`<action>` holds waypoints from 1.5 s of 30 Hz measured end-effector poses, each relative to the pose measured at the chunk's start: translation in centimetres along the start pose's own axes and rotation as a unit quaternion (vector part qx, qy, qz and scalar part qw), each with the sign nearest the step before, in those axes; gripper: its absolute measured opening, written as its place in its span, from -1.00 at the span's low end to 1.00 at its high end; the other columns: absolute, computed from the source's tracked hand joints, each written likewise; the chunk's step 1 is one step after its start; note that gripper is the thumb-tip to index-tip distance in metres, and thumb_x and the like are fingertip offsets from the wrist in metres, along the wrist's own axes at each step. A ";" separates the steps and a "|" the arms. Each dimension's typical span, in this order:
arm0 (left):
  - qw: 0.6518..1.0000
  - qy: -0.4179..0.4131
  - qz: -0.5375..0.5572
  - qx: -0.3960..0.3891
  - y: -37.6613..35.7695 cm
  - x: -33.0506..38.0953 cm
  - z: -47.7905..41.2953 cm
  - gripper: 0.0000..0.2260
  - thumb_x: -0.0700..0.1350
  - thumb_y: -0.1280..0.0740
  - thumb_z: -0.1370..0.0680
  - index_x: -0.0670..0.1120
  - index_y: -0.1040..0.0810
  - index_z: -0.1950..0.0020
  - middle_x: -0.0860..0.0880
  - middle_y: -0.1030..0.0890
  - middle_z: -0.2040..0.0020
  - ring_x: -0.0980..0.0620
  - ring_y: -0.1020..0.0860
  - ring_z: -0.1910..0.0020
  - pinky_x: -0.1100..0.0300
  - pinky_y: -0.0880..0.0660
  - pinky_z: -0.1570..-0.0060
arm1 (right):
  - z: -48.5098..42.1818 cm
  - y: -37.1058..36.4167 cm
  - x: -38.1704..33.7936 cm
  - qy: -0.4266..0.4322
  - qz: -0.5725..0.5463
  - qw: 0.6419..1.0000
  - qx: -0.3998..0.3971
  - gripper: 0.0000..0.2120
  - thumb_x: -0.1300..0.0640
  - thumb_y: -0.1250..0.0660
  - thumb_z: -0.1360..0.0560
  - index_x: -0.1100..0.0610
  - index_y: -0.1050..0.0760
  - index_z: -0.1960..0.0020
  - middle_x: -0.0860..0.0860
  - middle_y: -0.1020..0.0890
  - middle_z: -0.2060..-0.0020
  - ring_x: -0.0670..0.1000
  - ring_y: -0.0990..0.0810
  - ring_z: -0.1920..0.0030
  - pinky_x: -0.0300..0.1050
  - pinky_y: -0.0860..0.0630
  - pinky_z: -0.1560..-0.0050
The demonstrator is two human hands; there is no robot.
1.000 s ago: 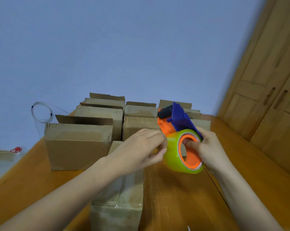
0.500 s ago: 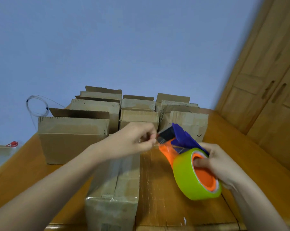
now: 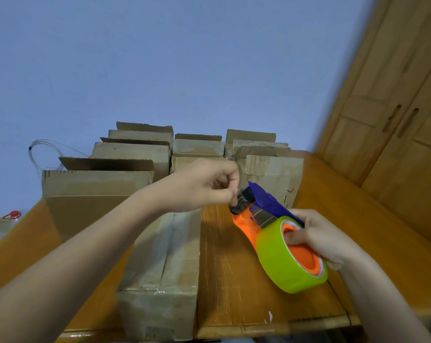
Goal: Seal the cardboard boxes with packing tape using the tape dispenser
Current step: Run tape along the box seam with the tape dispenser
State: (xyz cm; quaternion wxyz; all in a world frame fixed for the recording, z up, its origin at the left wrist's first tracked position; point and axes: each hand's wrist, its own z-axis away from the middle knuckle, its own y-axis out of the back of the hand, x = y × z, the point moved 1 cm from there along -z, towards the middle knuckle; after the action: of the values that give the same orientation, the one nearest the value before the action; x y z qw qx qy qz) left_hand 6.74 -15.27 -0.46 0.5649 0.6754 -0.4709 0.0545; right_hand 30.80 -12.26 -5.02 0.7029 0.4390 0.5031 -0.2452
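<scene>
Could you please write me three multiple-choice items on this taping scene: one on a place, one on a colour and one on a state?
1. Where is the tape dispenser?
A) held in the right hand
B) lying on a box
C) on the floor

2. What colour is the tape roll?
A) red
B) green
C) white

3. What is the left hand doing?
A) lying flat on the table
B) pinching at the dispenser's front end
C) lifting a box

Answers:
1 A: the right hand curls into the roll's core.
2 B: the roll's outer band is bright green.
3 B: its thumb and fingers close at the black roller.
</scene>
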 end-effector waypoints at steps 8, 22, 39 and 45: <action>0.998 -0.013 0.032 0.045 -0.7 -0.7 -0.1 -0.92 -0.32 -0.36 -0.52 -0.23 -0.49 0.14 -0.06 -0.64 0.22 0.04 -0.64 0.18 0.01 -0.58 0.09 | -0.3 -0.1 0.6 -0.007 -0.036 0.999 -0.021 -0.58 0.24 -0.40 -0.17 0.14 -0.56 -0.04 0.11 -0.70 0.19 0.06 -0.68 0.22 -0.17 -0.58 0.31; 0.994 -0.061 0.032 0.082 -0.9 -1.7 0.6 -0.84 -0.34 -0.38 -0.50 -0.19 -0.53 -0.04 0.01 -0.62 0.24 0.01 -0.60 0.20 0.04 -0.52 -0.01 | -0.6 0.2 1.2 -0.023 -0.064 0.997 -0.044 -0.53 0.28 -0.38 -0.16 0.22 -0.54 -0.09 0.18 -0.68 0.13 0.12 -0.68 0.21 -0.12 -0.57 0.33; 0.997 -0.036 0.022 0.057 -0.3 -1.5 0.8 -0.78 -0.30 -0.34 -0.46 -0.13 -0.62 -0.07 0.03 -0.66 0.23 0.14 -0.62 0.16 0.13 -0.51 -0.04 | 0.5 -0.6 0.5 0.001 -0.061 0.997 -0.037 -0.61 0.27 -0.40 -0.18 0.19 -0.58 -0.02 0.17 -0.69 0.16 0.09 -0.68 0.20 -0.16 -0.57 0.30; 0.999 -0.051 0.002 0.016 1.0 -1.1 0.0 -0.81 -0.33 -0.35 -0.51 -0.16 -0.60 -0.09 0.02 -0.67 0.20 0.13 -0.64 0.12 0.13 -0.52 -0.09 | 0.4 -0.9 0.6 0.026 -0.031 0.999 -0.002 -0.56 0.18 -0.42 -0.19 0.13 -0.57 -0.08 0.12 -0.70 0.15 0.09 -0.68 0.16 -0.16 -0.57 0.25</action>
State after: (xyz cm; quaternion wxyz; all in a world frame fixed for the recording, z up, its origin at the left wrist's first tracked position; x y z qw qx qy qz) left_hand 5.46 -14.60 -0.41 0.5291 0.6853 -0.4997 0.0284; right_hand 30.52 -13.01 -5.88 0.6823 0.4281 0.5352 -0.2543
